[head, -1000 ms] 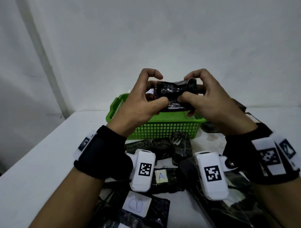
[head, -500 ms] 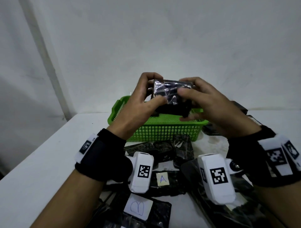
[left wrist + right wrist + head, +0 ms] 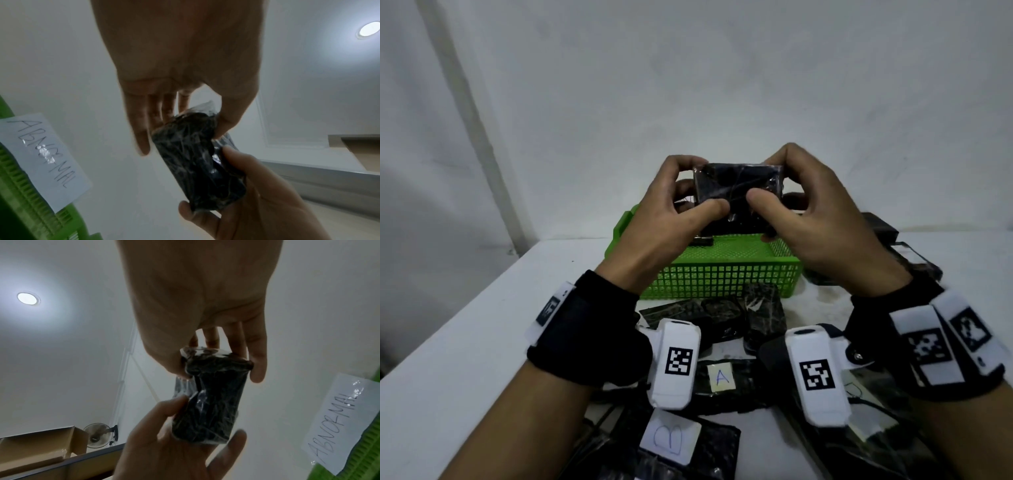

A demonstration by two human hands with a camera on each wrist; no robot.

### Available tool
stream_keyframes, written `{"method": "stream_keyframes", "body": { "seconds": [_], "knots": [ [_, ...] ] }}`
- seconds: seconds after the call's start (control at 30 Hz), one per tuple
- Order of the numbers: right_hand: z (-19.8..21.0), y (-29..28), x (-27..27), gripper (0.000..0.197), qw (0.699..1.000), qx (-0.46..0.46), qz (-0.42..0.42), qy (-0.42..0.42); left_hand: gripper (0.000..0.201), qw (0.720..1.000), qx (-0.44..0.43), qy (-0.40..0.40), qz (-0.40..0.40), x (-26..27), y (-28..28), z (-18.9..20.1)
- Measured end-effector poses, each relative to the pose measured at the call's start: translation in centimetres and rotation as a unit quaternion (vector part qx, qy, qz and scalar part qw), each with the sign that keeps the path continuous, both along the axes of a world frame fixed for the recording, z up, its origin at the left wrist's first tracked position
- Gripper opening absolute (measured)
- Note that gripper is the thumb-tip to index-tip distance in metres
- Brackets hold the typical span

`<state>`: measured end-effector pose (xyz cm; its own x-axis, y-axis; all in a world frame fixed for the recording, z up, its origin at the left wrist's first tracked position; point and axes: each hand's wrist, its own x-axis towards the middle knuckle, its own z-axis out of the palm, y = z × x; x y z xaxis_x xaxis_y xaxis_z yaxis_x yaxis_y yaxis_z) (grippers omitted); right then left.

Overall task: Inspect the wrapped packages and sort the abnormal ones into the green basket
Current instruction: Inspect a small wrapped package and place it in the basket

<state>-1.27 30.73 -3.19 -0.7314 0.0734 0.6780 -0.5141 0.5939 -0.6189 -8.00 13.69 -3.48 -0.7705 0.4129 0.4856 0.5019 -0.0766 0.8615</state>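
Both hands hold one black package wrapped in clear film (image 3: pixel 736 186) in the air above the green basket (image 3: pixel 722 274). My left hand (image 3: pixel 671 209) pinches its left end, thumb in front and fingers curled over the top. At the other end my right hand (image 3: pixel 794 205) grips it the same way. The left wrist view shows the package (image 3: pixel 197 162) crinkled and dark, between thumb and fingers. Seen from the right wrist, the package (image 3: pixel 211 400) looks pinched in near its top. A paper label reading ABNORMAL (image 3: pixel 43 159) hangs on the basket.
Several more black wrapped packages lie on the white table (image 3: pixel 465 342) between me and the basket, one with a label A (image 3: pixel 720 377), one with a label B (image 3: pixel 671 437). More dark packages (image 3: pixel 887 236) sit right of the basket. A white wall stands behind.
The package has been turned in both hands, from a bunched shape to its flat face toward me, and my fingers have shifted along its ends. It stays above the basket.
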Motion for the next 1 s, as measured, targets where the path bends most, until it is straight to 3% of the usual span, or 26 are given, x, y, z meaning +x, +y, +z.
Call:
{"method": "stream_keyframes", "body": {
  "seconds": [0.1,0.27,0.4,0.7,0.77,0.9,1.0],
  "knots": [
    [-0.1,0.8,0.0,0.021,0.999,0.021,0.025,-0.025,0.031,0.998,-0.005,-0.054,-0.015,-0.2,-0.4,0.4],
    [0.0,0.7,0.1,0.05,0.989,-0.087,0.065,-0.102,0.032,0.999,0.026,-0.041,-0.02,-0.8,-0.3,-0.1],
    [0.3,0.8,-0.3,0.031,0.963,-0.188,0.061,-0.182,0.027,0.999,0.02,0.017,-0.042,-0.6,-0.1,-0.6],
    [0.1,0.8,-0.1,0.016,0.989,-0.122,0.029,-0.083,0.023,0.996,0.059,0.044,-0.041,-0.5,0.2,-0.6],
    [0.1,1.1,-0.2,0.024,0.992,-0.108,0.032,-0.064,0.027,0.998,0.04,0.042,-0.029,-0.6,0.0,-0.6],
    [0.1,2.0,-0.1,0.054,0.993,-0.09,0.079,-0.02,0.034,0.997,0.015,-0.069,-0.044,-0.7,-0.4,0.0],
    [0.0,2.2,-0.2,0.078,0.995,-0.038,0.085,-0.046,0.033,0.997,0.029,-0.065,-0.035,-0.8,-0.2,0.0]
  ]
}}
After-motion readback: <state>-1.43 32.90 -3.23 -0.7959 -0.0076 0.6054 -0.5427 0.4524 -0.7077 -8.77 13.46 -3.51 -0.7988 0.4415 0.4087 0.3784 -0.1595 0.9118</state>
